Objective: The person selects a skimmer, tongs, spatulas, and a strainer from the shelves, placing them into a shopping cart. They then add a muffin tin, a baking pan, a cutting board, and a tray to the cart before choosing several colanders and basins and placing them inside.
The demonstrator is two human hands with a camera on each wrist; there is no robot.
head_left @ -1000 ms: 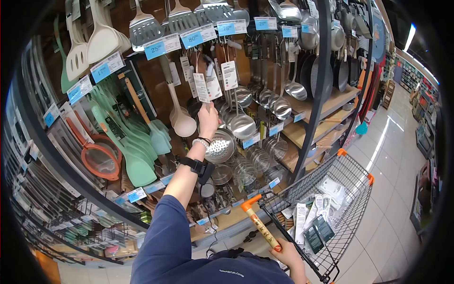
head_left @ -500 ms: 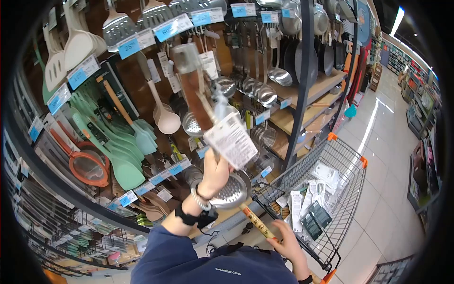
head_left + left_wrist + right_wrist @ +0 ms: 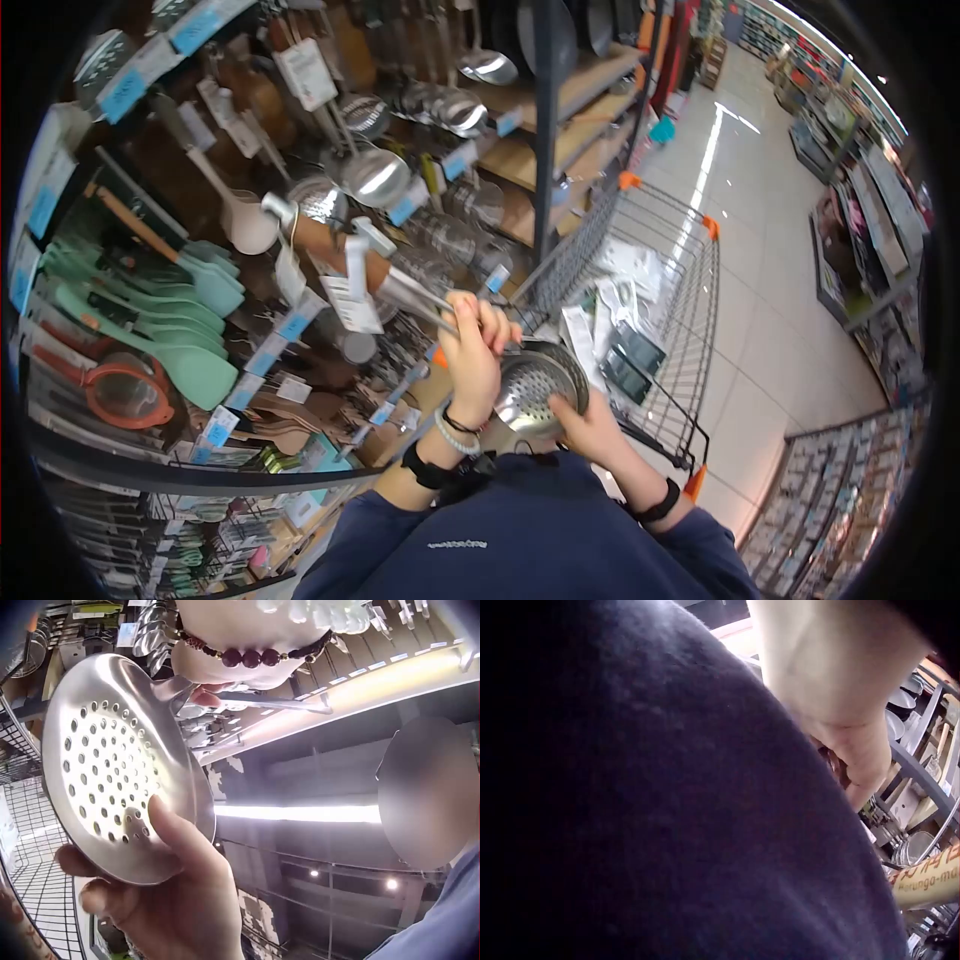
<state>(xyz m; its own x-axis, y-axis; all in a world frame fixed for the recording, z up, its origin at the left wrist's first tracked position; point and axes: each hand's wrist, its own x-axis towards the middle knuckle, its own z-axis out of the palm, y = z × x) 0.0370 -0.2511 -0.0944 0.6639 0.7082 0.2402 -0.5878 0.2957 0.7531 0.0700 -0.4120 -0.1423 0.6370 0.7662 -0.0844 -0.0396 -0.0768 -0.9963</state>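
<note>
A steel skimmer with a round, perforated bowl point(image 3: 535, 390) lies across the body in the head view, its brown-and-steel handle point(image 3: 345, 250) pointing up-left. White tags point(image 3: 350, 305) hang from it. My left hand point(image 3: 475, 365), with bracelets at the wrist, grips the steel shaft. My right hand point(image 3: 595, 430) holds the bowl's rim, thumb on the perforated face. In the left wrist view, fingers of the right hand point(image 3: 187, 907) curl behind the bowl point(image 3: 112, 765); another rounded steel edge point(image 3: 204, 799) shows behind it. Dark cloth point(image 3: 667, 795) hides the right hand's grip in the right wrist view.
A wire cart point(image 3: 705, 330) with packaged items point(image 3: 632, 362) stands at the right. Shelving holds green spatulas point(image 3: 200, 370), a red-rimmed strainer point(image 3: 125, 390) and hanging ladles point(image 3: 375, 178). A tiled aisle point(image 3: 740, 260) runs beyond the cart. The cart's yellow handle point(image 3: 930, 881) shows in the right wrist view.
My left hand has brought the skimmer down from the rack towards the body. My right hand has left the cart handle and taken hold of the bowl. The head view has swung right.
</note>
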